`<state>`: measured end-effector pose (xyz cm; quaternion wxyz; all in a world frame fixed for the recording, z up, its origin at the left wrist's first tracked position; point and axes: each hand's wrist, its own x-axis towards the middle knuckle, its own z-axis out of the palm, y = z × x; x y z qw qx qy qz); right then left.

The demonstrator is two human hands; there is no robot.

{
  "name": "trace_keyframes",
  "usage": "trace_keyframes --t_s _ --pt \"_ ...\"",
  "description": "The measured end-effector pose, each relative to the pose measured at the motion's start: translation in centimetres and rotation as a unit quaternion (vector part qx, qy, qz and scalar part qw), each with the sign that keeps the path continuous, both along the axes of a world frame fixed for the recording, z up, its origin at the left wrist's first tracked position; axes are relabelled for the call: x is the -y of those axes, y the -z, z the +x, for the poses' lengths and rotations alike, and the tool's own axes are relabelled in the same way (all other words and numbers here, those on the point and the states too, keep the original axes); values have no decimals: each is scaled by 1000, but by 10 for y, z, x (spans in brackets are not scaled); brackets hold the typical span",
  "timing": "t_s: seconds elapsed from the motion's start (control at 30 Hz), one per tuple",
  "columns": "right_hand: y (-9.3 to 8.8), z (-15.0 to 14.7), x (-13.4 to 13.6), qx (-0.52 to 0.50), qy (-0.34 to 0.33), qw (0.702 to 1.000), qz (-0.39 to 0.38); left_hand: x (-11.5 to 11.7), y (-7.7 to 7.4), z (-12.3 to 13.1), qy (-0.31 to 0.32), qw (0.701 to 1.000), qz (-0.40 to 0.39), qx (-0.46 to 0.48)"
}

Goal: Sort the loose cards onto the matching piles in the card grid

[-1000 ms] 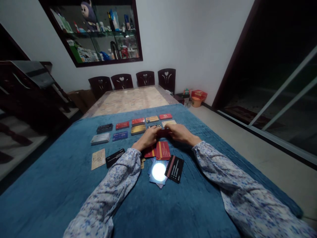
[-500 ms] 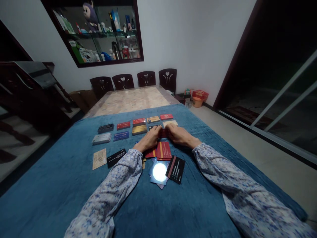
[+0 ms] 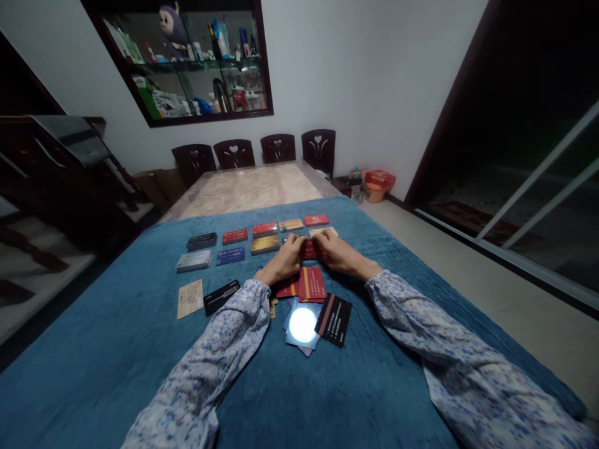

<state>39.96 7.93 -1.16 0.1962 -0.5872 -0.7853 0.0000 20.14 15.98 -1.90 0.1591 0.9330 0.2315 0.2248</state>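
Observation:
Between my left hand (image 3: 286, 257) and my right hand (image 3: 337, 254) is a red card (image 3: 309, 249), its two sides pinched in my fingers. Whether it is one card or a small stack I cannot tell. Close below lie red cards with a yellow stripe (image 3: 312, 284). Nearer to me are a blue card (image 3: 299, 342) with a bright white glare on it and a tilted black card (image 3: 334, 319). Beyond my left hand sits a gold card stack (image 3: 265, 244). A cream card (image 3: 322, 232) is partly hidden behind my right hand.
Card stacks stand in two rows, among them a black stack (image 3: 201, 241), a silver stack (image 3: 193, 261) and a blue card (image 3: 230, 255). A beige card (image 3: 189, 299) and another black card (image 3: 221, 297) lie left. Blue cloth (image 3: 116, 349) covers the table's near part.
My hands have tipped slightly, and more of the red card shows between them. The cards on the cloth lie as before; the whole view has shifted a little.

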Motion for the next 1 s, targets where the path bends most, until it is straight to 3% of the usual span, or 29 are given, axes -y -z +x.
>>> trace_keyframes --t_s 0.47,0.83,1.0 --pt "0 10 -4 29 -3 1000 2 -4 -3 -5 -6 1000 10 -24" --pt "-6 8 -10 42 -24 999 1 -4 -18 -23 -13 999 -7 -44" --pt "-17 -1 -15 50 -43 998 -21 -9 -23 -37 -18 998 13 -56"
